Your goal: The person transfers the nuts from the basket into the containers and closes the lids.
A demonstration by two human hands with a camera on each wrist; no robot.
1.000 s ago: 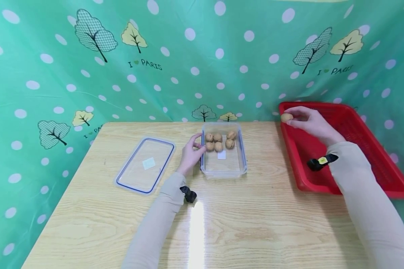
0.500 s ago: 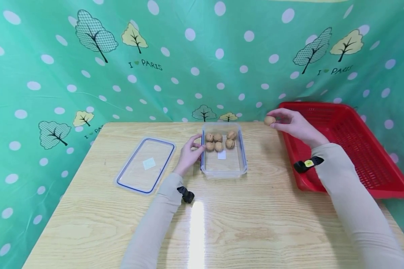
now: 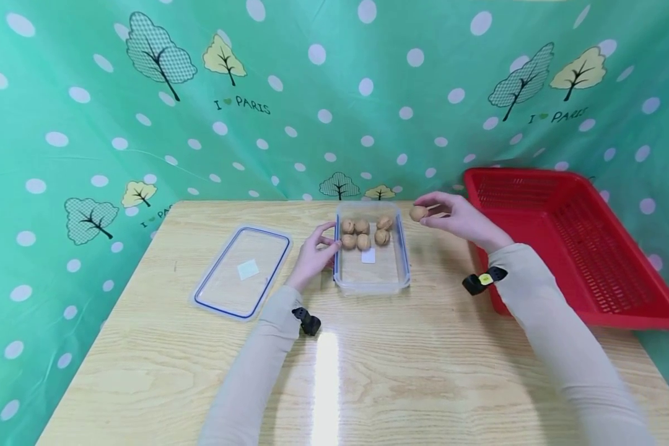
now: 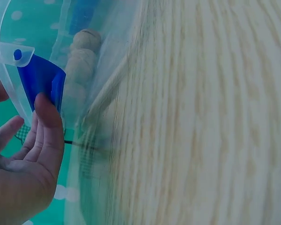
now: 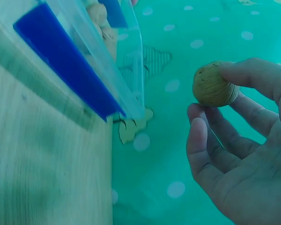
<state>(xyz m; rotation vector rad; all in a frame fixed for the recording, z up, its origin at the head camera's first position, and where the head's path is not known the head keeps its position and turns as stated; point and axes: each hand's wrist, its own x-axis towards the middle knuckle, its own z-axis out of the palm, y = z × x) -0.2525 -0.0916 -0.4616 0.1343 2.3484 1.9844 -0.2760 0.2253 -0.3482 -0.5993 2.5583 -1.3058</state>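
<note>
A clear plastic food container [image 3: 370,282] with blue side latches stands at the table's back, several walnuts [image 3: 362,241] in its far part. My left hand [image 3: 314,254] holds its left side, fingers bent; in the left wrist view a fingertip rests on the hanging blue latch [image 4: 42,79]. Just right of the container, my right hand [image 3: 459,218] pinches a single walnut [image 5: 213,86] between thumb and fingertips, raised above the table. In the right wrist view the container's right latch [image 5: 68,61] hangs near that walnut, apart from it.
The container's lid [image 3: 242,272], with a blue seal, lies flat to the left. A red plastic basket [image 3: 580,248] stands at the right, beyond my right forearm. Behind the wooden table [image 3: 401,371] hangs a green dotted curtain [image 3: 290,80].
My right hand has moved left from above the red basket's rim to beside the container, carrying the walnut. My left hand has stayed at the container's left side.
</note>
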